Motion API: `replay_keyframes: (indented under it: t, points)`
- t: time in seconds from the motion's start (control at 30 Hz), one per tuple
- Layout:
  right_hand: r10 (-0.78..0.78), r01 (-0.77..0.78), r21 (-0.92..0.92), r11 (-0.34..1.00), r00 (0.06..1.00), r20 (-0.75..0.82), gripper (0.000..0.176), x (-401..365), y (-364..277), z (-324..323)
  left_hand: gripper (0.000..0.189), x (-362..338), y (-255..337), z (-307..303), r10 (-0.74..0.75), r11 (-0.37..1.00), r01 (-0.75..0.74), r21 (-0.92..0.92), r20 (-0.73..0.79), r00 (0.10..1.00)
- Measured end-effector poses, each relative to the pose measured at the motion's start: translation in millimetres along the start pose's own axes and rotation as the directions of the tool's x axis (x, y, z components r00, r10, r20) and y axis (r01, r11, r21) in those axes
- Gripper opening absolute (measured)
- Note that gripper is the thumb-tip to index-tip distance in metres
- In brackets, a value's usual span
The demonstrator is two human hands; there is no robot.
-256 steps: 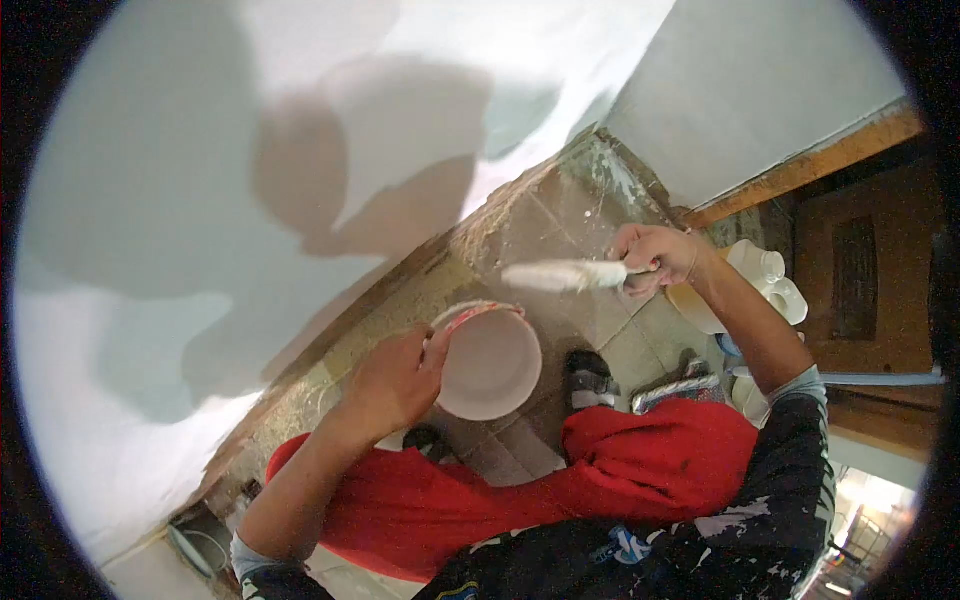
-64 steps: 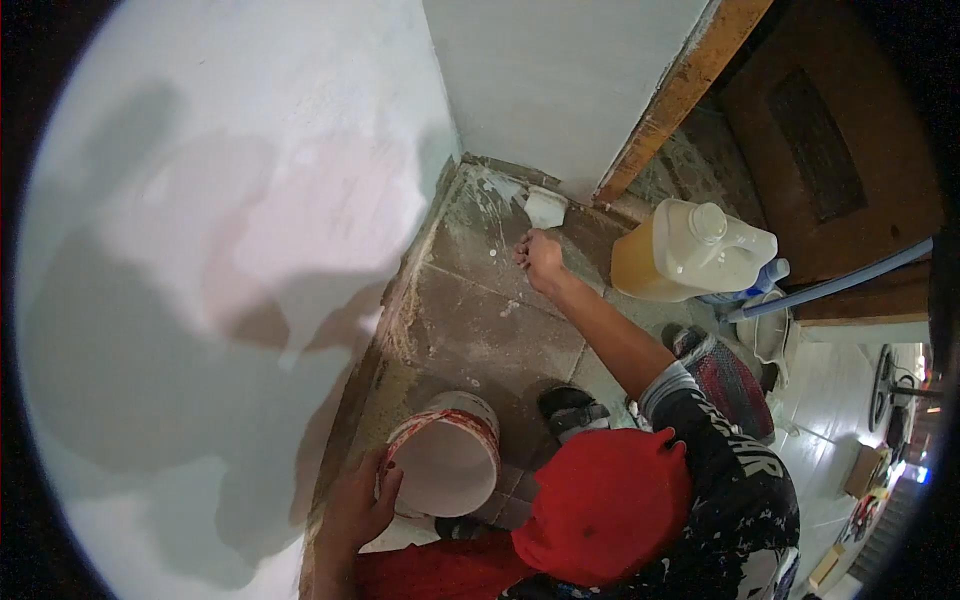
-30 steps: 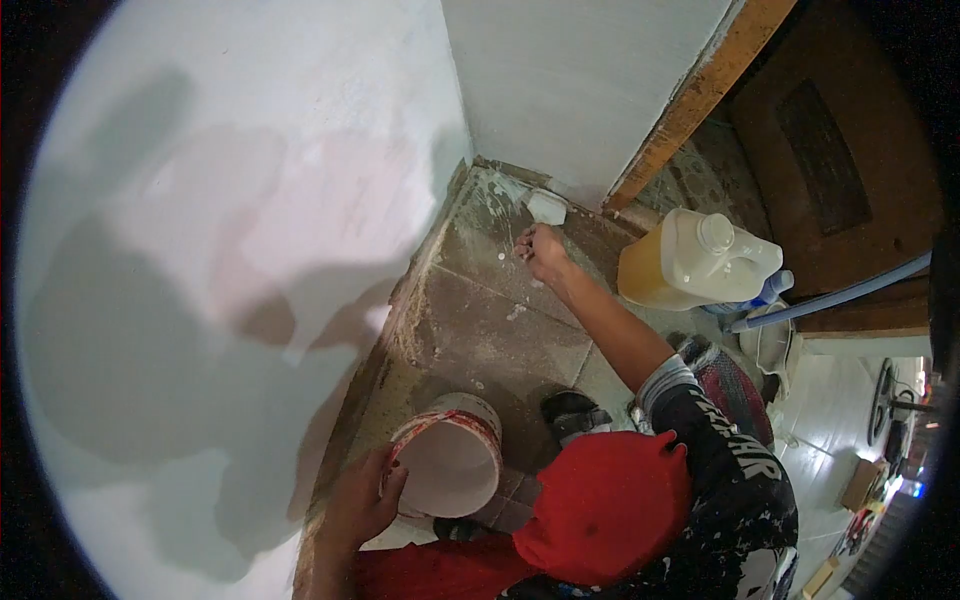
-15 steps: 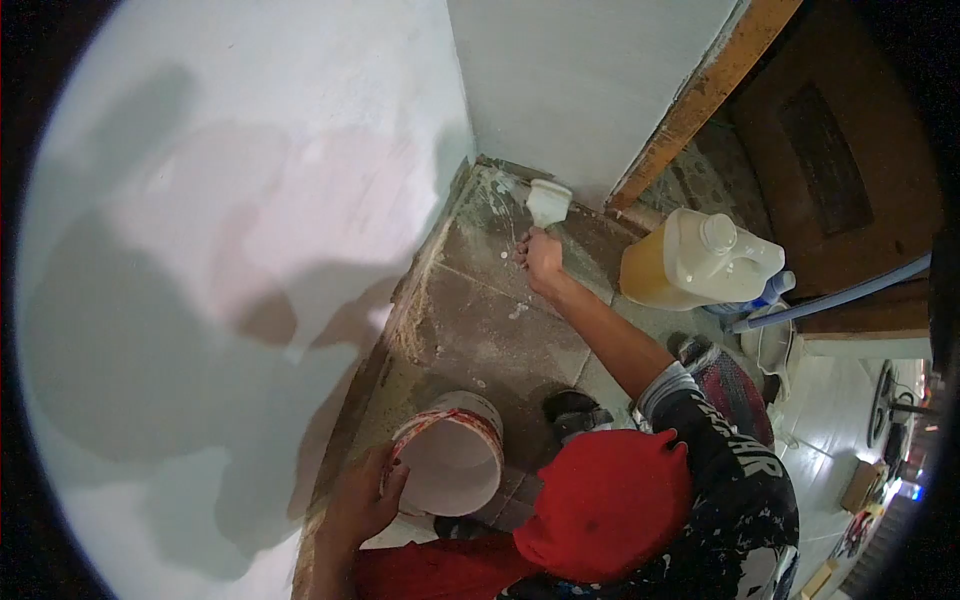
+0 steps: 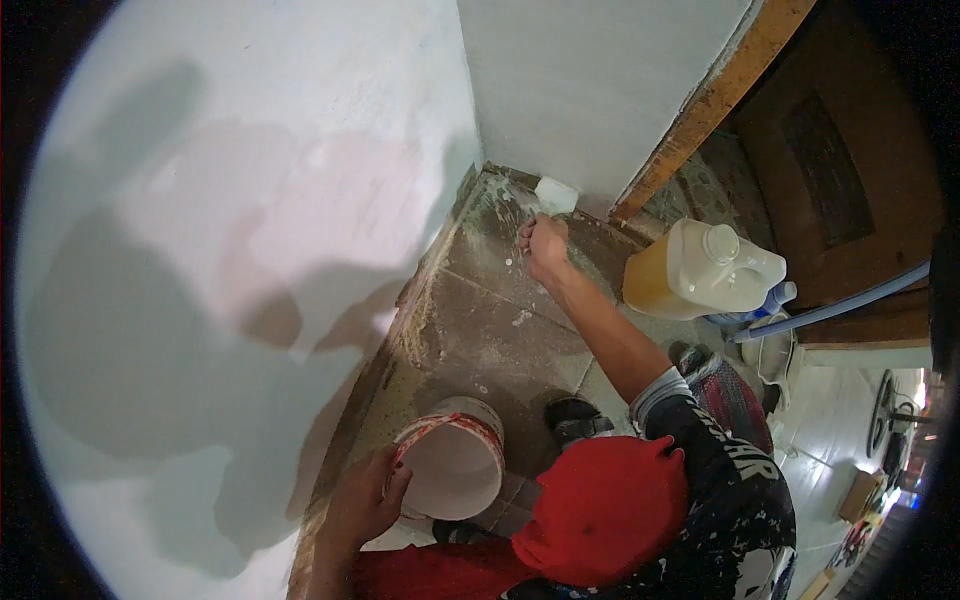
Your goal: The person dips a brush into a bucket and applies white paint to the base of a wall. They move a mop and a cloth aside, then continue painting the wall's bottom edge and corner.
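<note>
My right hand (image 5: 546,244) is closed around the handle of a wide flat paintbrush (image 5: 556,196). The brush's white end rests low against the wall (image 5: 580,90), close to the corner; most of its handle is hidden by my fingers. My left hand (image 5: 368,495) grips the rim of a white bucket (image 5: 482,411), whose edge is smeared red. The bucket is tipped so that its whitish inside shows. What lies at its bottom is hard to make out.
A jug of yellowish liquid (image 5: 700,270) and a blue bottle (image 5: 780,295) stand beside my right arm. A grey hose (image 5: 840,305) crosses there. A wooden door frame (image 5: 710,105) edges the wall. Dusty floor tiles (image 5: 500,330) lie below; a sandal (image 5: 575,418) is near the bucket.
My right hand has shifted slightly toward the wall with the paintbrush, and the brush has turned a little. My left hand keeps its hold on the bucket.
</note>
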State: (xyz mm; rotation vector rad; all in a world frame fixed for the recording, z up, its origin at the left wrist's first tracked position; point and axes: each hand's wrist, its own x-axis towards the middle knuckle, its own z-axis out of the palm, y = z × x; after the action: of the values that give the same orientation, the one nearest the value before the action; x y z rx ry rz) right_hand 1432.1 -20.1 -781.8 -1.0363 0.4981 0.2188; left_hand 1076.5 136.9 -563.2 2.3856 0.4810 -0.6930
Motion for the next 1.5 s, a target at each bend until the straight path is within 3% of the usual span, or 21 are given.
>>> replay_keyframes:
  t: [0.13,0.4,0.5,0.7,1.03,1.1,1.2,1.37,1.43,1.5]
  points:
    - [0.050,-0.049,-0.062,0.997,0.999,0.022,0.016,-20,0,2,0.036,1,-3,1,0.002,1.000,-0.001,-0.022,0.015,1.000]
    - [0.250,-0.250,0.045,0.967,0.968,0.009,0.007,5,14,-20,0.037,0,-4,0,0.016,1.000,-0.016,-0.006,0.020,1.000]
    - [0.128,-0.128,-0.079,0.989,0.992,-0.003,0.006,15,8,-21,0.037,1,-6,1,0.005,1.000,-0.004,-0.012,0.024,1.000]
    - [-0.006,0.006,-0.060,0.998,1.000,0.006,0.009,-34,-16,-5,0.035,2,-4,1,0.010,1.000,-0.010,-0.017,0.015,1.000]
    - [0.043,-0.046,-0.078,0.996,0.998,-0.049,0.013,-12,8,-42,0.035,-1,-10,2,0.026,1.000,-0.026,0.005,0.003,1.000]
    - [0.143,-0.140,-0.084,0.987,0.989,0.030,0.013,-7,11,-50,0.035,-2,-7,1,0.018,1.000,-0.018,-0.009,0.012,1.000]
    - [0.226,-0.222,-0.139,0.965,0.974,0.015,0.013,-8,16,-49,0.036,-3,-2,-1,0.007,1.000,-0.007,0.006,0.011,1.000]
    - [0.217,-0.211,-0.137,0.968,0.976,0.031,0.014,-18,19,-38,0.036,-2,-11,4,0.020,1.000,-0.020,-0.011,0.011,1.000]
    - [0.225,-0.218,-0.114,0.969,0.973,0.054,0.014,-18,22,-38,0.034,-3,-16,10,0.085,0.996,-0.085,-0.001,-0.085,0.993]
    - [0.216,-0.204,-0.139,0.969,0.973,0.080,0.014,-14,25,-37,0.035,-2,-12,7,0.105,0.994,-0.104,0.015,-0.084,0.991]
